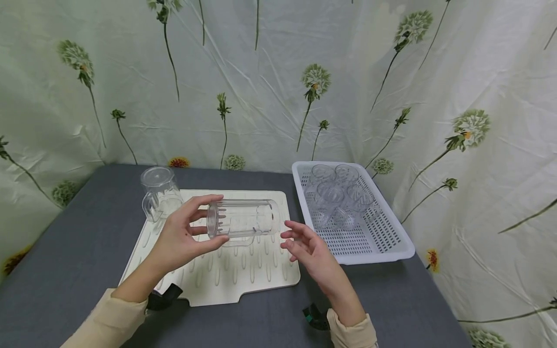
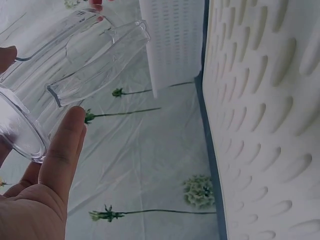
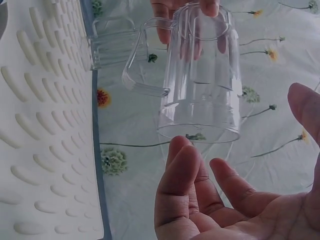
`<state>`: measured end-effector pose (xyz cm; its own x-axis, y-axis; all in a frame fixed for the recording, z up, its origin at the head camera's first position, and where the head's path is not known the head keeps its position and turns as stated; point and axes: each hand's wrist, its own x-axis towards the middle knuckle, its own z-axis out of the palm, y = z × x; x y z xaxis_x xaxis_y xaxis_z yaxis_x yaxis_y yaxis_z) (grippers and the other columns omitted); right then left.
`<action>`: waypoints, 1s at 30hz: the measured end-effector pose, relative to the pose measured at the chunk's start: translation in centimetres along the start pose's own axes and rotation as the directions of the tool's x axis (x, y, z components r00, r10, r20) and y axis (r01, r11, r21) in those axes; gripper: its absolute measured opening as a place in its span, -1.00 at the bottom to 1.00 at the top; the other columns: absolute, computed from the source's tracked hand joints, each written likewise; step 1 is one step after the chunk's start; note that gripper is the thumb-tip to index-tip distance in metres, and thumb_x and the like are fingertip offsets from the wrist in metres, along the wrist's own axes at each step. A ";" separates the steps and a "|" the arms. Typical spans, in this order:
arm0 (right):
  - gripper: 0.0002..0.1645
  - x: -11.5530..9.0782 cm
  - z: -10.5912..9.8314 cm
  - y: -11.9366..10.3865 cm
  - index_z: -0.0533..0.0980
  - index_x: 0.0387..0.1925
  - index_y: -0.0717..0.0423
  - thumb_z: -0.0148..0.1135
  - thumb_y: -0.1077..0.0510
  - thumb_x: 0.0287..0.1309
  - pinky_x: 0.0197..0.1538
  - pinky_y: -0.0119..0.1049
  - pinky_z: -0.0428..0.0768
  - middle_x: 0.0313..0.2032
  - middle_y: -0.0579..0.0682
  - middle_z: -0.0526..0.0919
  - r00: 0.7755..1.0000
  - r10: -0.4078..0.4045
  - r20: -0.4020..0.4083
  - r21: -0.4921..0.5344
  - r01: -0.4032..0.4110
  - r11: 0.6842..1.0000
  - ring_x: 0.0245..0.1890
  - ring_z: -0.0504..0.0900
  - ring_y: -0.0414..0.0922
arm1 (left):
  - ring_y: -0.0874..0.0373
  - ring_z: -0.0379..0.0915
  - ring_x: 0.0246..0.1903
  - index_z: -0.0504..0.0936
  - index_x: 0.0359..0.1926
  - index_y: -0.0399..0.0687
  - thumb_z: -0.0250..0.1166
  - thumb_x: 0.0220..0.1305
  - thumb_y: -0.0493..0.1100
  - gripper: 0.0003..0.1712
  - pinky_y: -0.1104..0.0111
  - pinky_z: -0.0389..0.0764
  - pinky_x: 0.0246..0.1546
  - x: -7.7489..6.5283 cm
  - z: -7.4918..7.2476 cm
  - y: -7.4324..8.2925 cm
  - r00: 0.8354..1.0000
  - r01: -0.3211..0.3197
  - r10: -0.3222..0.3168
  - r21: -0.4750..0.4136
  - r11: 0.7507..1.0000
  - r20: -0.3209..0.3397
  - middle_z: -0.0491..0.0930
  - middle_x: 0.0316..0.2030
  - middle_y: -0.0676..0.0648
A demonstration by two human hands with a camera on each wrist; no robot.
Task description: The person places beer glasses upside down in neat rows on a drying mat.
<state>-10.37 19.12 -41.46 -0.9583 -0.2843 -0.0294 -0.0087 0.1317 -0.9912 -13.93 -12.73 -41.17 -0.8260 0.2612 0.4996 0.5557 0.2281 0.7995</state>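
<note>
A clear plastic mug (image 1: 242, 220) with a handle lies sideways in the air above the cream drying mat (image 1: 243, 278). My left hand (image 1: 187, 237) grips its base end between thumb and fingers; the left wrist view shows the mug (image 2: 65, 65) close up beside my thumb (image 2: 62, 150). My right hand (image 1: 304, 246) hovers open just right of the mug's rim, not touching it. In the right wrist view the mug (image 3: 197, 75) hangs above my spread fingers (image 3: 182, 185).
A second clear mug (image 1: 159, 193) stands upside down on the mat's far left corner. A white perforated basket (image 1: 370, 241) at the right holds several clear mugs (image 1: 337, 198). The grey table (image 1: 78, 251) is backed by floral cloth.
</note>
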 end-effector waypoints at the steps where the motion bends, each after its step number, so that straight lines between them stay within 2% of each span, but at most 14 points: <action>1: -0.31 0.0 0.0 0.0 0.30 0.56 0.22 0.25 0.12 0.55 0.01 -0.39 0.65 0.29 0.41 0.50 1.000 -0.004 0.001 0.000 0.004 1.000 0.18 0.66 0.03 | 0.28 0.72 0.09 0.53 0.46 0.14 0.69 0.02 -0.41 -0.02 0.38 0.83 -0.13 0.1 -0.1 -0.1 1.000 0.000 0.000 0.013 1.000 -0.004 0.56 0.23 0.08; 6: -0.31 0.0 -0.2 -0.2 0.30 0.56 0.22 0.24 0.14 0.55 0.03 -0.37 0.64 0.27 0.33 0.52 1.000 -0.014 0.000 -0.013 0.014 1.000 0.21 0.63 0.11 | 0.27 0.72 0.10 0.53 0.46 0.07 0.68 0.04 -0.39 -0.04 0.43 0.81 -0.13 0.7 -0.6 -0.5 1.000 -0.002 0.003 0.070 0.998 -0.012 0.57 0.25 -0.03; 10: -0.32 0.0 -0.4 -0.4 0.29 0.56 0.21 0.23 0.16 0.55 0.03 -0.38 0.61 0.28 0.32 0.51 1.000 -0.013 -0.003 -0.022 0.013 1.000 0.18 0.63 0.03 | 0.21 0.72 0.10 0.53 0.47 0.05 0.68 0.05 -0.38 -0.05 0.42 0.81 -0.15 1.2 -1.0 -0.9 1.000 0.005 -0.002 0.103 0.995 -0.021 0.56 0.24 -0.11; 14: -0.32 0.1 -0.6 -0.5 0.30 0.56 0.19 0.25 0.15 0.54 0.06 -0.34 0.61 0.29 0.31 0.52 1.000 -0.010 -0.013 -0.044 0.009 0.999 0.18 0.65 -0.01 | 0.39 0.65 0.06 0.52 0.48 0.16 0.68 0.08 -0.34 -0.05 0.39 0.82 -0.14 1.6 -1.3 -1.2 0.999 0.020 -0.016 0.137 0.990 -0.032 0.56 0.23 -0.06; 17: -0.32 0.1 -0.9 -0.6 0.31 0.56 0.15 0.26 0.14 0.54 0.10 -0.28 0.63 0.29 0.28 0.53 1.000 -0.003 -0.026 -0.060 0.002 0.998 0.21 0.64 0.04 | 0.53 0.58 0.05 0.51 0.49 0.16 0.68 0.09 -0.33 -0.04 0.35 0.82 -0.13 2.0 -1.5 -1.4 0.999 0.025 -0.021 0.141 0.990 -0.033 0.55 0.24 -0.05; 20: -0.31 0.0 -1.1 -0.7 0.30 0.57 0.14 0.26 0.15 0.53 0.12 -0.25 0.64 0.29 0.25 0.52 0.999 0.004 -0.037 -0.069 -0.006 0.998 0.23 0.62 0.10 | 0.57 0.56 0.05 0.51 0.49 0.14 0.67 0.08 -0.34 -0.04 0.33 0.82 -0.14 2.3 -1.6 -1.7 0.999 0.034 -0.029 0.144 0.989 -0.036 0.55 0.22 -0.05; 26: -0.28 -0.1 -1.7 -1.1 0.30 0.58 0.08 0.29 0.14 0.52 0.13 -0.24 0.64 0.31 0.23 0.50 0.998 0.023 -0.059 -0.086 -0.028 0.996 0.18 0.62 -0.02 | 0.52 0.57 -0.02 0.50 0.50 0.11 0.67 0.09 -0.33 -0.04 0.42 0.79 -0.17 2.9 -1.9 -2.2 0.998 0.056 -0.050 0.166 0.984 -0.041 0.54 0.21 -0.05; 30: -0.29 0.0 -2.2 -1.2 0.30 0.57 0.06 0.29 0.13 0.52 0.13 -0.23 0.64 0.32 0.27 0.49 0.998 0.010 -0.066 -0.108 -0.018 0.994 0.15 0.61 -0.02 | 0.48 0.55 -0.05 0.49 0.51 0.10 0.66 0.11 -0.32 -0.05 0.45 0.78 -0.21 3.2 -2.1 -2.6 0.997 0.069 -0.063 0.184 0.980 -0.040 0.54 0.22 -0.08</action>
<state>-10.95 21.02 -40.00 -0.9750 -0.2198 -0.0312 -0.0228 0.2389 -0.9708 -18.17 -14.41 -40.95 -0.8624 0.2084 0.4613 0.5051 0.4148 0.7569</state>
